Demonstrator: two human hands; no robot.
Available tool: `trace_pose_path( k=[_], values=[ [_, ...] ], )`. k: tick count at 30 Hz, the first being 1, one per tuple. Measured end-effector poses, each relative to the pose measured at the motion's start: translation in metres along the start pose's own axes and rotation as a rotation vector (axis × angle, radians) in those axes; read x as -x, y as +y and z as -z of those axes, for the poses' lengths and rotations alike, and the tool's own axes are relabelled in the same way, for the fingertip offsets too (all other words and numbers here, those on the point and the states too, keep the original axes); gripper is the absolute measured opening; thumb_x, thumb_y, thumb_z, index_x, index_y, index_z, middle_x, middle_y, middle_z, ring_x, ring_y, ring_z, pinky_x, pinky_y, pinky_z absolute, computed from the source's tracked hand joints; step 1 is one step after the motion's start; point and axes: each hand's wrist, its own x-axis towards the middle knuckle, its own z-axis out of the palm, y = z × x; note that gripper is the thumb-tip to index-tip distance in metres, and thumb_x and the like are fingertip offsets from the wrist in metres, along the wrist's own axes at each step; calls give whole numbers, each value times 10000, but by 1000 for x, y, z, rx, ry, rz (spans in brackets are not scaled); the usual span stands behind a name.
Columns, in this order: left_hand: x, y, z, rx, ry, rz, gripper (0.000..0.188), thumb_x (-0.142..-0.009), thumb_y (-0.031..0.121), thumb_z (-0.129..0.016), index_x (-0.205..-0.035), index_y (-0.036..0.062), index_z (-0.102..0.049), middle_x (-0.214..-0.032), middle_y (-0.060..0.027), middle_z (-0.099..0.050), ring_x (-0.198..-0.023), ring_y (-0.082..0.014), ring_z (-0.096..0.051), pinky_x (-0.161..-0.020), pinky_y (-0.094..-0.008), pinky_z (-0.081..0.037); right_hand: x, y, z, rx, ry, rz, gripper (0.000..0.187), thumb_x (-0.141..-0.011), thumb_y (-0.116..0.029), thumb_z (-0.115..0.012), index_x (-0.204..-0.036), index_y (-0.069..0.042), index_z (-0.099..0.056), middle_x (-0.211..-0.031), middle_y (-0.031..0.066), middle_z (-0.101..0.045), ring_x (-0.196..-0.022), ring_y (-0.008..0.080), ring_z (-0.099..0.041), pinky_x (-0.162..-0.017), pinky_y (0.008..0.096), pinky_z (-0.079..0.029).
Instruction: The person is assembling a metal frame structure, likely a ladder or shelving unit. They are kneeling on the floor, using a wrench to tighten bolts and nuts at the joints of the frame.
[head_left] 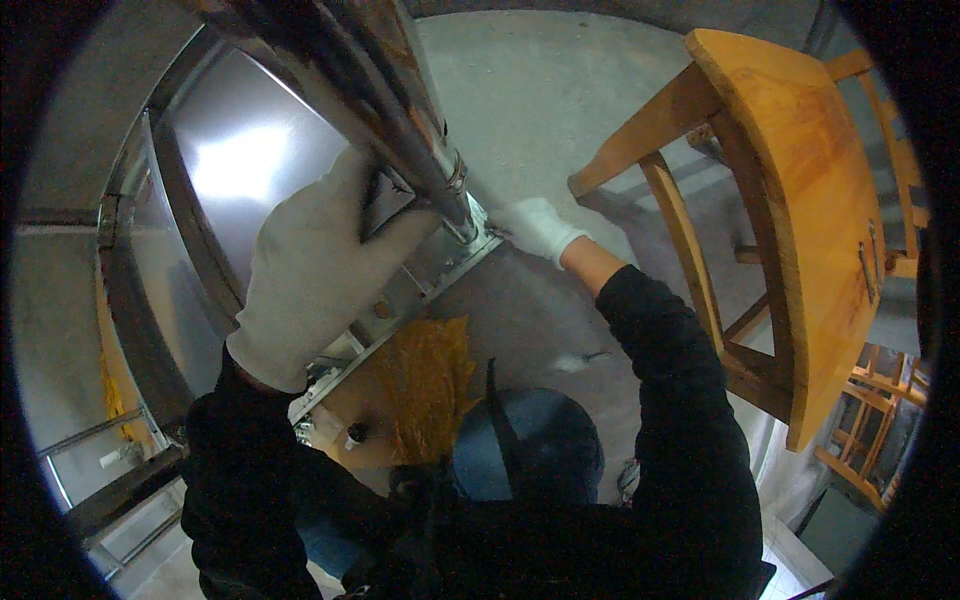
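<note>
My left hand [315,255], in a pale work glove, reaches to a dark metal post [400,120] that runs down from the top of the view. Its thumb lies against the post near the lower end, while the other fingertips are hidden at the post's edge. My right hand [545,230], in a white glove, is closed at the bright corner plate [480,222] at the post's foot. Whatever its fingers pinch is too small to make out. The post joins a metal frame [400,317] with a shiny sheet panel [245,150] beside it.
A wooden stool [805,230] stands close on the right, with small slim metal pieces [870,255] on its top. Yellow-brown sheeting [430,375] lies beside the frame. My bent knee [540,440] is just below the hands. Another wooden piece of furniture [870,420] stands at the lower right.
</note>
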Motion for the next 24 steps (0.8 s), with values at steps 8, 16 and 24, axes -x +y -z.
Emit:
trace_pose_path(
  k=[8,16,24],
  values=[
    [0,3,2,14,-22,38,476,-816,357,-677,-1175,80,-533,-825,-208,-646,-790,-377,-648,-701,-447,-502,-4,-2,1,23,-51,-8,169,-855,-193,-523,-923,-80,-629,-841,167,-653,-813,379,-651,-679,480,-504],
    [1,4,5,-18,-12,28,462,-818,367,-680,-1143,72,-536,-841,-203,-649,-803,-368,-650,-711,-437,-505,-9,-11,12,108,-87,38,164,-842,-146,-517,-929,-79,-638,-861,169,-657,-833,369,-662,-701,466,-526],
    [-1,-1,0,7,-33,24,460,-816,351,-681,-1145,67,-530,-840,-207,-649,-806,-371,-650,-714,-440,-507,-11,-1,0,246,-48,145,159,-809,-130,-551,-914,-99,-666,-813,148,-666,-768,352,-673,-638,438,-539]
  ],
)
